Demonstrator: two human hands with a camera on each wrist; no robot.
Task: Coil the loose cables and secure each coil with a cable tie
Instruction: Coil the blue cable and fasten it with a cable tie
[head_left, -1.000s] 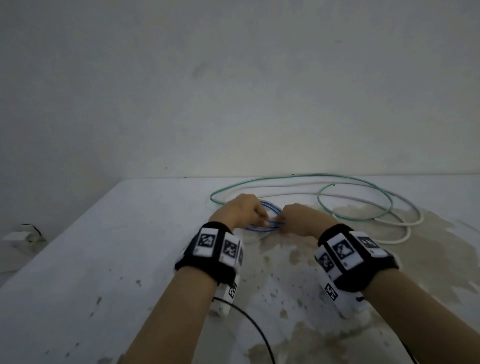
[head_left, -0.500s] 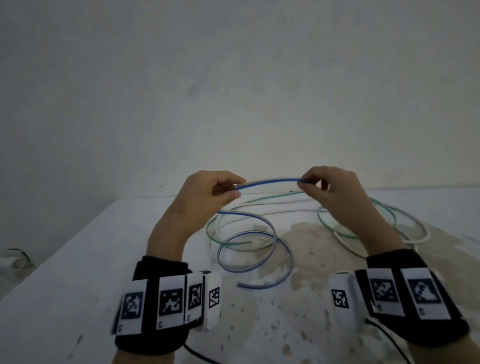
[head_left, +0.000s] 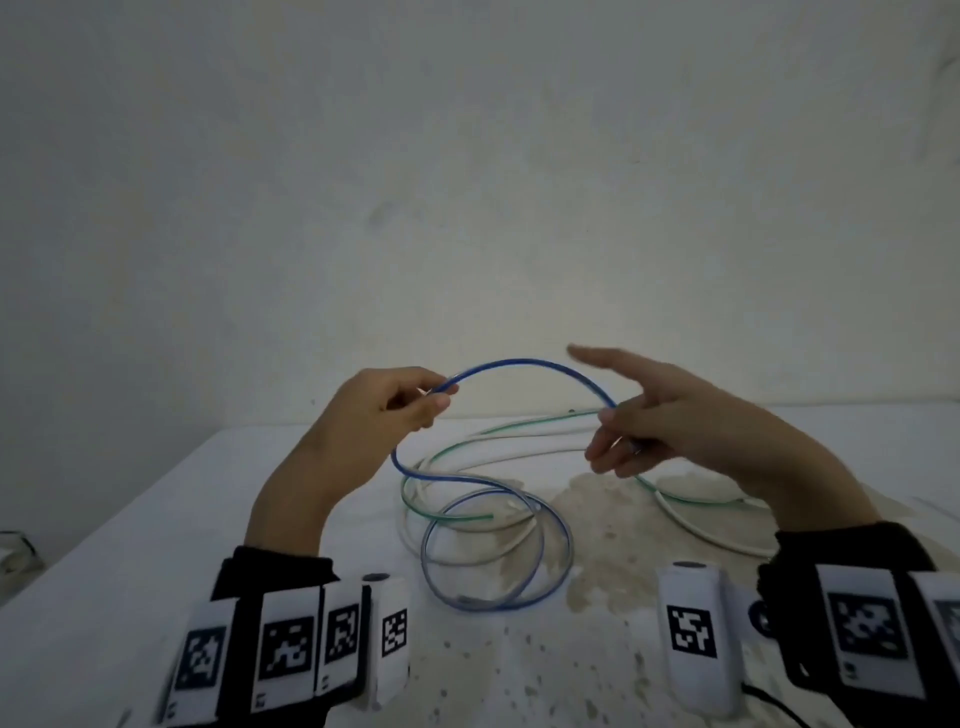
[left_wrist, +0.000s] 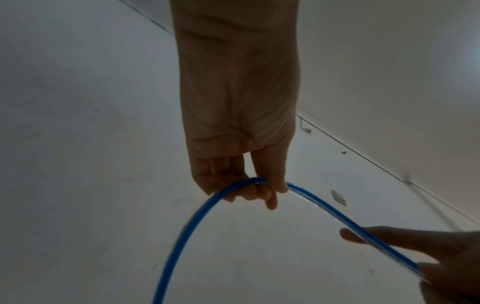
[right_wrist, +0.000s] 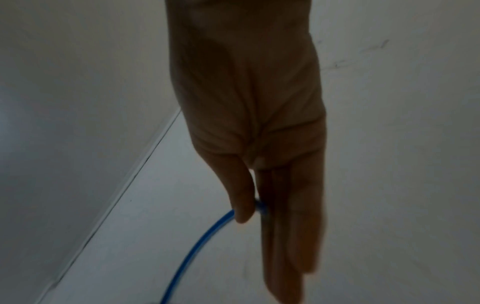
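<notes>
A blue cable (head_left: 519, 362) arches in the air between my two hands above the white table (head_left: 156, 545). My left hand (head_left: 434, 397) pinches it with curled fingers; from there it drops into loose loops (head_left: 498, 551) on the table. My right hand (head_left: 610, 421) pinches the other side of the arch between thumb and fingers, index finger stretched out. The left wrist view shows my left hand (left_wrist: 259, 189) on the blue cable (left_wrist: 187, 226). In the right wrist view my thumb (right_wrist: 241, 205) presses the blue cable (right_wrist: 197, 244) against straight fingers. No cable tie is in view.
A green cable (head_left: 519, 426) and a white cable (head_left: 701, 530) lie in wide loose loops behind and under the blue one. A brownish stain (head_left: 623, 509) covers the table's middle right. A bare wall (head_left: 467, 208) rises right behind the table.
Both hands lifted the blue cable off the table. Since half a second ago the stretch between them has bowed into a higher arch, and my right index finger has straightened out.
</notes>
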